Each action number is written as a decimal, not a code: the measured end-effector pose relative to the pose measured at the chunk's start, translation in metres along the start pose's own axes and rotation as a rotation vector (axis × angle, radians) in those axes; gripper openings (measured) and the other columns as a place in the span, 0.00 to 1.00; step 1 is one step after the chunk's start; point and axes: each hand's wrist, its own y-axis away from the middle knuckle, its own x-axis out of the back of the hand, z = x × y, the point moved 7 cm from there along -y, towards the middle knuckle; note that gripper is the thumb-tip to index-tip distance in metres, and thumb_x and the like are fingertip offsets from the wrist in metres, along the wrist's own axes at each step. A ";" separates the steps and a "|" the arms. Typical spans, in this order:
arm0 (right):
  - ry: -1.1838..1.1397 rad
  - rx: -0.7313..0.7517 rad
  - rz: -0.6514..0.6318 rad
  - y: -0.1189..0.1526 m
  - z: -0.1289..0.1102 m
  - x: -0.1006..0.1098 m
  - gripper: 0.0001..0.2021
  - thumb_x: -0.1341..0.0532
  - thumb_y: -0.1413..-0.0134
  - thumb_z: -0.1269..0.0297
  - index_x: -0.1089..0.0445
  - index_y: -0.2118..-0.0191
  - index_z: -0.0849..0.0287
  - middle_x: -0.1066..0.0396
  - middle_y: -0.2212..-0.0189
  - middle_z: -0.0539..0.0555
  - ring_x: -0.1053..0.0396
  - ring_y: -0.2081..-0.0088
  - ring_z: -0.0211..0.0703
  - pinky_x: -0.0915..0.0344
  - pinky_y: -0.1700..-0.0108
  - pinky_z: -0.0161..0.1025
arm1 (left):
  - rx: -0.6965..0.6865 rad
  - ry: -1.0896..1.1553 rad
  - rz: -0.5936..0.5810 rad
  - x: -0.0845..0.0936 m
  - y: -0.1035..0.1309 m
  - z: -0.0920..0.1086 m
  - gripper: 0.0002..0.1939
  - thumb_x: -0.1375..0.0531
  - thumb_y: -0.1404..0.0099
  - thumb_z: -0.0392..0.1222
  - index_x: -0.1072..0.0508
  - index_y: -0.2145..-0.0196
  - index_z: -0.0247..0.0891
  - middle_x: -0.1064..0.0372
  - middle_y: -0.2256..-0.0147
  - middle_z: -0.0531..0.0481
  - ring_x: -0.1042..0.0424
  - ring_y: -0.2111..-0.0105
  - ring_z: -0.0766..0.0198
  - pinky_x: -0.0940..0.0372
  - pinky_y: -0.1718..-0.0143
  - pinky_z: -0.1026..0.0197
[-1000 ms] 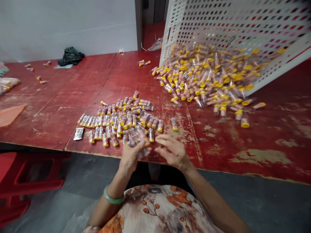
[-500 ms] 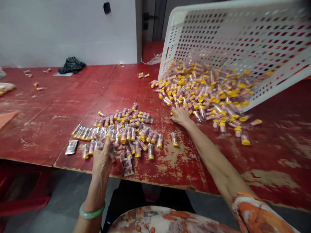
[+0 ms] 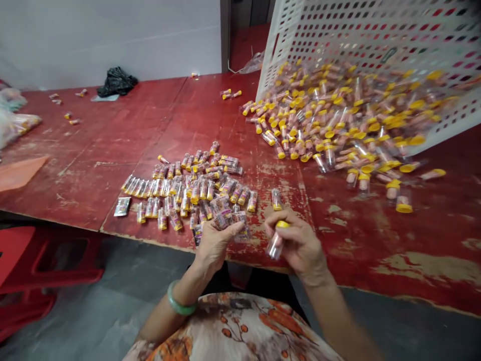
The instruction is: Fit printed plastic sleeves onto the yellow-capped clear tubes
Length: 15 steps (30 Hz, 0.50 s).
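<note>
My left hand [image 3: 215, 245] pinches some small printed sachets [image 3: 240, 218] between thumb and fingers, above the front edge of the table. In my right hand [image 3: 303, 246] is a clear tube [image 3: 276, 246] with a yellow cap, held tilted, cap end up, and something pinkish inside. Left of centre lies a group of filled tubes [image 3: 195, 190], many side by side. A lone upright-looking tube [image 3: 276, 199] rests just beyond my right hand. One silvery sachet [image 3: 122, 206] lies at the group's left end.
A tipped white plastic basket [image 3: 271, 56] spills a big heap of yellow-capped tubes [image 3: 330, 125] onto the worn red table [image 3: 150, 130]. Farther off are a black plastic bag [image 3: 116, 81], an orange sheet [image 3: 22, 173] and a few stray tubes. Red stools [image 3: 67, 260] stand at lower left.
My right hand has come back from the heap with a tube. My left hand has moved right from among the filled tubes and now holds sachets. The view has shifted.
</note>
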 end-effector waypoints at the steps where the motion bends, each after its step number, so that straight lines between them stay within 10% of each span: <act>1: 0.045 -0.008 0.026 0.008 0.003 -0.007 0.08 0.40 0.55 0.63 0.29 0.67 0.61 0.35 0.80 0.49 0.41 0.82 0.34 0.46 0.83 0.32 | -0.015 0.001 0.011 0.001 0.001 -0.002 0.14 0.29 0.55 0.37 0.22 0.68 0.35 0.23 0.69 0.48 0.26 0.71 0.64 0.31 0.63 0.61; 8: 0.512 0.048 0.153 0.022 0.000 -0.031 0.07 0.37 0.56 0.63 0.31 0.78 0.59 0.34 0.80 0.48 0.38 0.77 0.35 0.41 0.75 0.32 | -0.018 -0.019 0.035 0.005 0.011 -0.013 0.13 0.28 0.56 0.35 0.22 0.70 0.34 0.24 0.73 0.51 0.28 0.74 0.67 0.33 0.66 0.64; 15: 0.419 -0.058 0.030 0.023 0.005 -0.026 0.07 0.38 0.51 0.62 0.31 0.75 0.59 0.34 0.80 0.47 0.37 0.77 0.35 0.41 0.73 0.32 | 0.033 0.082 0.127 0.016 0.010 -0.015 0.16 0.27 0.59 0.36 0.23 0.70 0.33 0.24 0.73 0.50 0.28 0.75 0.66 0.32 0.69 0.63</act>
